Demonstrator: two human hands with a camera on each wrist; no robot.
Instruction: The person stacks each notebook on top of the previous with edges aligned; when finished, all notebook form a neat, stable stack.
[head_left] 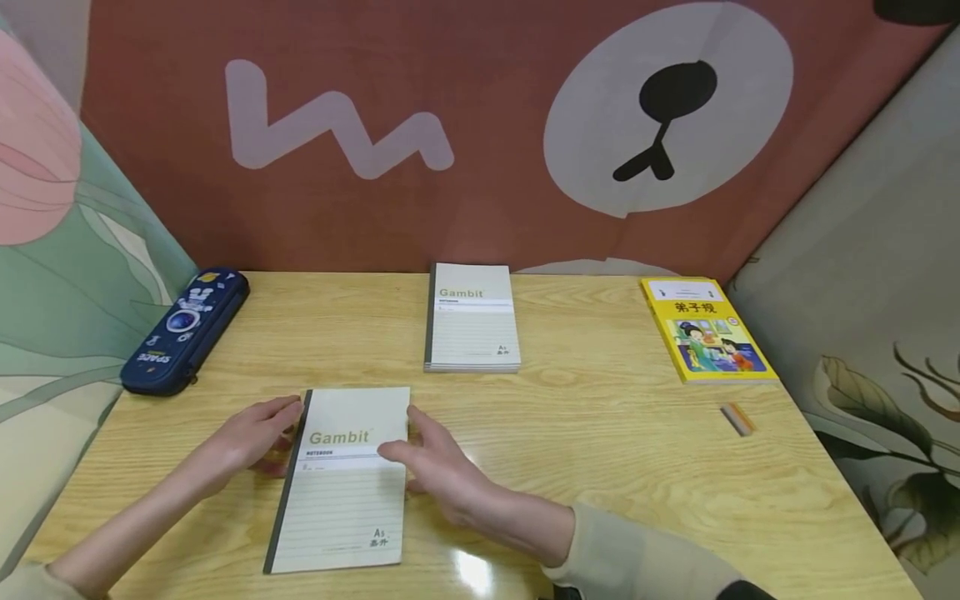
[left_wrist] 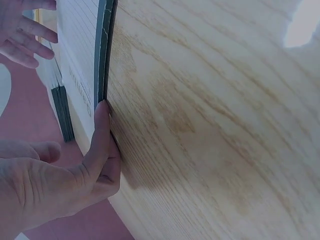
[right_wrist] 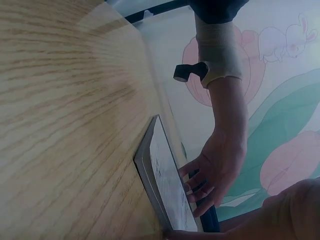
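A pale Gambit notebook [head_left: 348,508] with a dark spine lies cover up near the front of the table. My left hand [head_left: 251,437] is at the notebook's upper left, and in the left wrist view a finger [left_wrist: 101,120] touches the spine. On the opposite side is my right hand [head_left: 450,475], its thumb over the cover's right edge and another finger by the upper right corner. In the left wrist view the right hand's fingers [left_wrist: 32,42] look spread. The notebook's page edges [right_wrist: 150,172] show in the right wrist view.
Farther back stands a stack of similar notebooks [head_left: 476,325]. A navy space-themed pencil case [head_left: 186,332] lies at the left edge. To the right are a yellow illustrated book [head_left: 705,329] and a small striped eraser-like block [head_left: 738,419]. Printed fabric [head_left: 495,217] rises behind the table.
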